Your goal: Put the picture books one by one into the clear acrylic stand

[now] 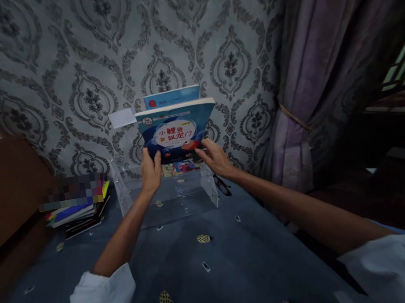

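A blue picture book [179,129] with red Chinese title characters is held upright between both hands. My left hand [151,171] grips its lower left side, thumb on the front cover. On the lower right, my right hand [215,157] is closed on the same book. Behind it stands another light-blue book [174,96], mostly hidden. Below the hands is a clear acrylic stand [167,198] on the cloth; part of a colourful cover [183,167] shows just under the held book. Whether the held book touches the stand cannot be told.
To the left lies a stack of books [77,212] beside a brown wooden cabinet [1,188]. Glasses [222,185] rest right of the stand. A dark patterned tablecloth [181,257] covers the surface. Behind are a patterned wall [156,31] with a white tab [122,117] before it, and a tied purple curtain [292,132].
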### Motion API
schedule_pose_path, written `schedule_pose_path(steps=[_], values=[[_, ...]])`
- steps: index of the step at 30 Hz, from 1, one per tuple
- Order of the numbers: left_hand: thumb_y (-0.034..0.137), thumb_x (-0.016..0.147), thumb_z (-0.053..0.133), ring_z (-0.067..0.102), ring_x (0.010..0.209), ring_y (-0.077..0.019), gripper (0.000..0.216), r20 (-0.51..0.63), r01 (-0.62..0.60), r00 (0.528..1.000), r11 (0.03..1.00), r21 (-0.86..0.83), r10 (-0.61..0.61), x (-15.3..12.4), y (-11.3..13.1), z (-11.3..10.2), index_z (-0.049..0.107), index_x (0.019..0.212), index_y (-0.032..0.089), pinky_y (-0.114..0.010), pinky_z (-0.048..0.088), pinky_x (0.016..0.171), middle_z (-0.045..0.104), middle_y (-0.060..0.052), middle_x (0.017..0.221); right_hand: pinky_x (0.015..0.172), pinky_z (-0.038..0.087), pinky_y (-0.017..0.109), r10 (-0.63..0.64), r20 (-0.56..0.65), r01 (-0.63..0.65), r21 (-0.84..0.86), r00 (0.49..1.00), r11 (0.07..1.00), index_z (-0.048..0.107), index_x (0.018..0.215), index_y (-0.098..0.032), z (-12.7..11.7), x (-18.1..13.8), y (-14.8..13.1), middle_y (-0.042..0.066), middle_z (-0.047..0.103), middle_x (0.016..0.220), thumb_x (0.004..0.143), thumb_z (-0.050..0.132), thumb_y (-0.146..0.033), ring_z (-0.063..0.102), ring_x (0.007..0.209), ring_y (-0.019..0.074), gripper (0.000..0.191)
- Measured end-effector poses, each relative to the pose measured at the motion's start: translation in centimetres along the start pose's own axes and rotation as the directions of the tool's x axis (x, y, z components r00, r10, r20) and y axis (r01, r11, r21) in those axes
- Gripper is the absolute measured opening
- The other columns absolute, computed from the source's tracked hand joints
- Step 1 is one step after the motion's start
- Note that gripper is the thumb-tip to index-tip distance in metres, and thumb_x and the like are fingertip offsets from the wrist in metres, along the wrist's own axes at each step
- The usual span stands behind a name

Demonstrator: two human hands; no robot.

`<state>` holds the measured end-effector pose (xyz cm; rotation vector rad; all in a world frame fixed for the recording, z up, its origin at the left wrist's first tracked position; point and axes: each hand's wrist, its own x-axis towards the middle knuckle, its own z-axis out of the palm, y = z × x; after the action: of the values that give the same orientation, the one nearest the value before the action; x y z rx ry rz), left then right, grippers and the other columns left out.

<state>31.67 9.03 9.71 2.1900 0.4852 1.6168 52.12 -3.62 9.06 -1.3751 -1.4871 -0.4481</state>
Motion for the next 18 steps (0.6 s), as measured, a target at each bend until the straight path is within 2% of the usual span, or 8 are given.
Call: schedule_pose_path(steps=[3,8,13,18], values=[[0.052,0.103,0.041,0.062,0.093,-0.0227,0.034,-0.017,-0.022,1.0,1.0,-0.007,0.022,0.6,0.0,0.0,0.049,0.106,0.02,-0.039,0.049,0.091,0.061,-0.006,0.093,0.076,0.048,0.036,-0.035,-0.009,0.035,0.022,0.999,0.999,0.054,0.092,-0.023,-0.3,0.7,0.0,0.005,0.054,0.089,0.097,0.047,-0.038,0.056,0.084,0.0224,0.017],[0.051,0.103,0.042,0.063,0.095,-0.0224,0.032,-0.03,-0.077,0.997,0.997,-0.02,0.077,1.5,0.2,0.1,0.05,0.108,0.02,-0.038,0.049,0.09,0.062,-0.007,0.096,0.076,0.048,0.036,-0.053,-0.039,0.053,0.018,0.998,0.998,0.054,0.088,-0.023,-0.5,1.6,0.3,0.005,0.055,0.09,0.097,0.05,-0.037,0.055,0.084,0.0221,0.017],[0.049,0.103,0.044,0.063,0.088,-0.0215,0.03,-0.028,-0.065,0.997,0.998,-0.003,0.065,1.3,0.1,0.6,0.05,0.103,0.02,-0.037,0.051,0.087,0.061,-0.005,0.091,0.078,0.05,0.037,-0.034,-0.03,0.035,0.038,0.999,0.999,0.06,0.099,-0.022,-0.4,1.4,1.1,0.007,0.059,0.095,0.096,0.05,-0.036,0.058,0.091,0.0236,0.018],[0.048,0.104,0.043,0.063,0.091,-0.0219,0.031,0.002,-0.05,0.999,0.999,0.007,0.05,0.7,-0.2,1.0,0.051,0.11,0.019,-0.036,0.05,0.088,0.063,-0.006,0.094,0.079,0.053,0.039,-0.006,-0.005,0.007,0.057,1.0,0.998,0.061,0.1,-0.022,-0.6,1.2,2.1,0.009,0.062,0.098,0.095,0.054,-0.036,0.061,0.093,0.0253,0.016]])
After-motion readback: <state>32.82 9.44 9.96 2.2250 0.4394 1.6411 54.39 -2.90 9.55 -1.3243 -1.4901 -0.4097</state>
